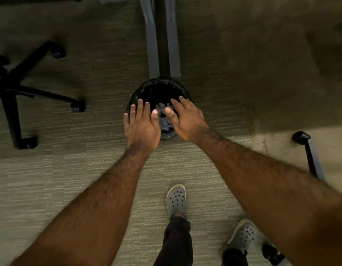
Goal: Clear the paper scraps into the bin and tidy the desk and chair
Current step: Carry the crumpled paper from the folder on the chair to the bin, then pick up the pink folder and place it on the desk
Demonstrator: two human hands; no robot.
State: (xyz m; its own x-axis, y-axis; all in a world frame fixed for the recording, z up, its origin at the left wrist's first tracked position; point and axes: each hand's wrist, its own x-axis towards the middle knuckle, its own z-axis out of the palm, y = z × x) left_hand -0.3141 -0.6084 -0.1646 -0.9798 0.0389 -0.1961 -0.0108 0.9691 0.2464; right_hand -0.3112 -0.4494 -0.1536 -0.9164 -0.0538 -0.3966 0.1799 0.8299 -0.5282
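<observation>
A round black bin (158, 87) with a dark liner stands on the carpet at the foot of two grey desk legs. Pale paper scraps (163, 117) show inside it, between my two hands. My left hand (142, 127) hovers palm down over the bin's near left rim, fingers spread, holding nothing. My right hand (187, 120) hovers palm down over the near right rim, fingers also spread and empty. Both hands cover the bin's near part.
The black wheeled base of an office chair (14, 93) stands at the left. Grey desk legs (162, 35) run away from the bin. Another chair's caster and leg (304, 143) are at the right. My two feet in grey clogs (176, 200) stand on the carpet below.
</observation>
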